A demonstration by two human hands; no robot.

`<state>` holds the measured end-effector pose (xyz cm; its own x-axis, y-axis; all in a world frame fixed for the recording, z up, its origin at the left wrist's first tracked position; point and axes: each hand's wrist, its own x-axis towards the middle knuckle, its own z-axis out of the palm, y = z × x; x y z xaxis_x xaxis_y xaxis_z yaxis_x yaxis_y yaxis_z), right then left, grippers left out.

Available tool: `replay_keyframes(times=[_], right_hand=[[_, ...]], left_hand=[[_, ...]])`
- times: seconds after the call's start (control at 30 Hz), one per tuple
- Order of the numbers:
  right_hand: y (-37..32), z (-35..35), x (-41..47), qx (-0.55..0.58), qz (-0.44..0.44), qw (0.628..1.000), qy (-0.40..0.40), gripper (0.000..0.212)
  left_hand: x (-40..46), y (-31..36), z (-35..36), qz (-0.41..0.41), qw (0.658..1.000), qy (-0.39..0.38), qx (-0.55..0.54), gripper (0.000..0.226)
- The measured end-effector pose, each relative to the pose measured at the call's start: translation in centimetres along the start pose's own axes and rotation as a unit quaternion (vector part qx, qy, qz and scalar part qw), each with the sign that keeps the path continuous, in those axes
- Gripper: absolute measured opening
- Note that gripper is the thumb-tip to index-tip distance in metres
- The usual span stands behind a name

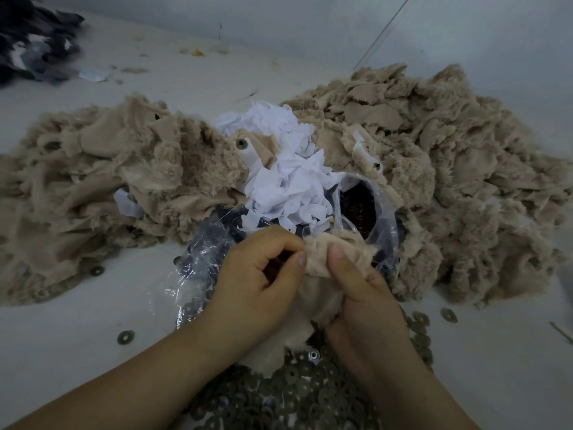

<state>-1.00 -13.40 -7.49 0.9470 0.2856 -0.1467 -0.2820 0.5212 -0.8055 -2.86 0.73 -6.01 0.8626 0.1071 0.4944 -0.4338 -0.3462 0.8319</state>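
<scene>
Left hand (257, 274), mine: pinches beige plush piece (336, 254) at its left edge. Right hand (362, 305): my thumb and fingers grip the same piece. Piece held centre, between washer pile (310, 395) near and plastic bag (384, 212) far.

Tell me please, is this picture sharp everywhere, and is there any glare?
Head view: the light is dim and flat, shadows are soft; the left hand, the right hand and the plush piece they pinch are fairly sharp; the dark cloth pile at top left is blurred; the clear plastic bag shows small white glints.
</scene>
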Motion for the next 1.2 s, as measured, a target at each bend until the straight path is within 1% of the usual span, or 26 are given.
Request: replay_keyframes(times=[0.07,0.13,0.23,0.3,0.33,0.43,0.5,0.53,0.6,0.63,0.67,0.73,0.83,0.9,0.93,1.03,1.13,1.2], right_hand=[[0.1,0.1,0.0,-0.014,-0.025,1.0,-0.007,0.031],[0.4,0.3,-0.2,-0.035,-0.051,0.998,-0.012,0.036],[0.9,-0.1,-0.5,-0.06,-0.073,0.995,0.017,0.055],[1.1,-0.5,-0.7,-0.094,-0.084,0.992,0.022,0.06],[1.1,-0.6,-0.9,-0.09,-0.084,0.992,0.015,0.058],[0.4,-0.4,-1.5,-0.02,-0.066,0.997,-0.025,0.047],[0.0,0.0,-1.8,0.03,-0.051,0.997,-0.043,0.05],[-0.1,0.2,-1.8,0.047,-0.052,0.997,-0.041,0.049],[-0.1,0.4,-1.8,0.071,-0.049,0.996,-0.026,0.038],[0.0,0.3,-1.8,0.081,-0.039,0.996,-0.02,0.038],[0.2,0.2,-1.7,0.081,-0.031,0.996,-0.015,0.043],[0.5,-0.2,-1.8,0.042,-0.037,0.998,-0.007,0.05],[0.6,-0.5,-1.8,-0.034,-0.073,0.997,-0.001,0.04],[0.6,-0.3,-1.9,-0.013,-0.067,0.998,-0.01,0.039],[0.6,-0.3,-1.9,0.012,-0.056,0.998,-0.015,0.042],[0.4,-0.2,-1.7,0.074,-0.001,0.997,-0.011,0.054],[-0.1,-0.2,-1.8,0.102,0.038,0.994,-0.02,0.047],[-0.3,-0.2,-1.8,0.123,0.074,0.989,-0.036,0.045]], left_hand=[[-0.1,0.4,-0.1,-0.022,1.0,0.013,-0.012,0.019],[-0.1,0.9,-0.1,-0.027,0.999,0.022,-0.015,0.017],[0.0,1.3,0.0,-0.003,0.999,0.038,0.001,0.007],[0.0,1.4,-0.2,0.017,0.999,0.031,-0.003,0.011],[-0.1,1.5,-0.3,0.026,0.999,0.024,-0.004,0.012],[-0.3,1.6,-0.5,0.054,0.998,0.012,0.012,0.012],[-0.5,1.9,-0.6,0.083,0.996,0.004,0.029,0.013],[-0.6,1.9,-0.6,0.096,0.995,-0.002,0.036,0.014],[-0.8,2.0,-0.7,0.1,0.994,-0.006,0.043,0.013],[-0.9,1.9,-0.7,0.091,0.995,-0.001,0.048,0.01],[-1.0,1.9,-0.7,0.079,0.995,0.005,0.053,0.01],[-1.1,2.1,-0.6,0.05,0.997,0.004,0.05,0.017],[-1.0,2.6,0.0,0.001,0.999,0.001,0.052,0.021],[-0.8,2.6,0.3,-0.019,0.998,0.016,0.06,0.013],[-0.8,2.5,0.5,-0.024,0.998,0.02,0.054,0.01],[-0.6,2.4,0.7,-0.052,0.998,0.018,0.005,0.014],[-0.5,2.1,0.8,-0.106,0.992,0.022,-0.067,0.014],[-0.5,1.8,0.8,-0.126,0.988,0.022,-0.09,0.017]])
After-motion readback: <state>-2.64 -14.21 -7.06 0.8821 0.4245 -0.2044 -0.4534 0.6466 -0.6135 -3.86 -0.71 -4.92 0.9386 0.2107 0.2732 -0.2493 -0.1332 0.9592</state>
